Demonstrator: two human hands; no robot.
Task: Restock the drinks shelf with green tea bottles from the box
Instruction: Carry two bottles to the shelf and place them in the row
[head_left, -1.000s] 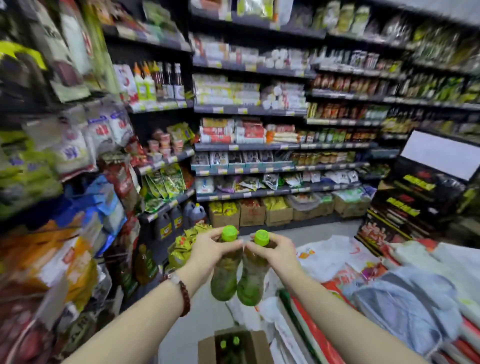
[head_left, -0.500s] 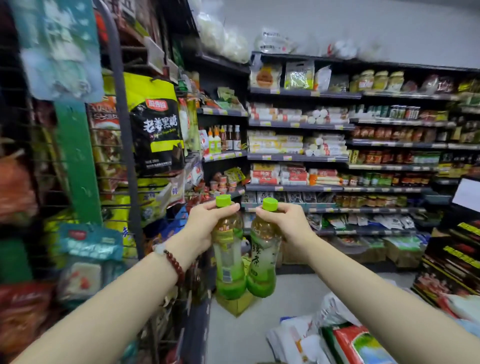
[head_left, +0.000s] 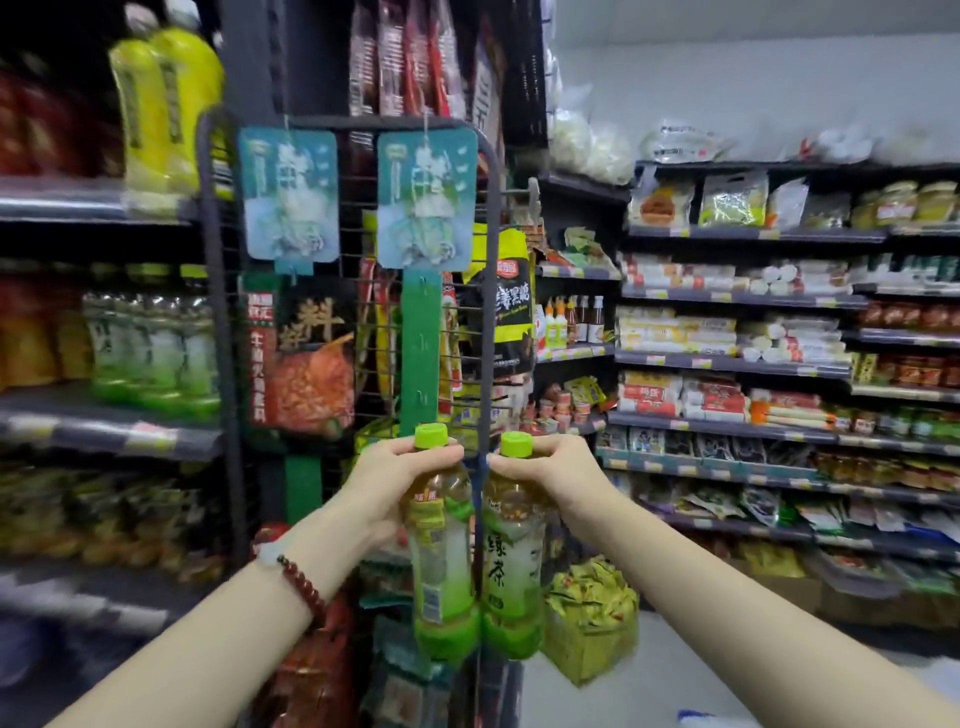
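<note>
My left hand (head_left: 387, 480) grips one green tea bottle (head_left: 441, 561) by its neck, just under the green cap. Beside it, my right hand (head_left: 550, 475) holds a second green tea bottle (head_left: 511, 566) the same way. Both bottles hang upright and touch side by side in front of a wire rack. The drinks shelf (head_left: 109, 434) is at the left, with a row of green tea bottles (head_left: 153, 340) standing on it. The box is out of view.
A wire rack (head_left: 358, 270) hung with snack packets stands straight ahead, between the hands and the left shelving. Yellow drink bottles (head_left: 161, 114) sit on the upper left shelf. Grocery shelves (head_left: 753, 364) line the right. A yellow-green carton (head_left: 592, 618) rests on the floor.
The view has swung left and up, bringing the drinks shelf and wire rack into sight. Both hands still hold their bottles together, now raised higher.
</note>
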